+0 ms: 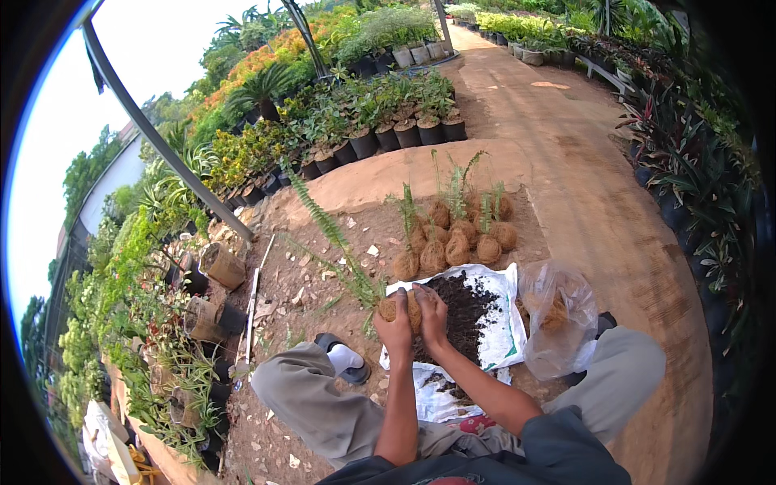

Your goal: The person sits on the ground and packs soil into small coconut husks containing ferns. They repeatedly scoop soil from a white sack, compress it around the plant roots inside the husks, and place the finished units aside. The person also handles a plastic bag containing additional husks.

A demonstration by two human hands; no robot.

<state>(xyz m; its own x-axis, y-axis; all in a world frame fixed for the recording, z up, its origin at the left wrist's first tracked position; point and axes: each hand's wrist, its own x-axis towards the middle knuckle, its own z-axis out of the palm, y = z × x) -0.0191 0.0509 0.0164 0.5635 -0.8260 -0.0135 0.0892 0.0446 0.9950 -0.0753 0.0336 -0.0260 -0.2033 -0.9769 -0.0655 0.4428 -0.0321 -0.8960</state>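
Note:
Both of my hands are wrapped around a ball of brown coconut fiber [407, 310], from which long green fern fronds [327, 227] stick out to the upper left. My left hand [394, 324] presses on its left side, and my right hand [431, 315] on its right side. Dark potting soil [464, 303] lies under and beside the hands on a white plastic sack [503, 330]. Just beyond the sack stands a group of similar fiber balls [458, 247], several with small ferns growing out of them.
A clear plastic bag [558, 339] with brown fiber inside sits right of the sack, by my right leg. Potted plants [409, 133] line the far side, and more pots [203, 318] stand or lean at the left. A concrete path [582, 182] runs along the right.

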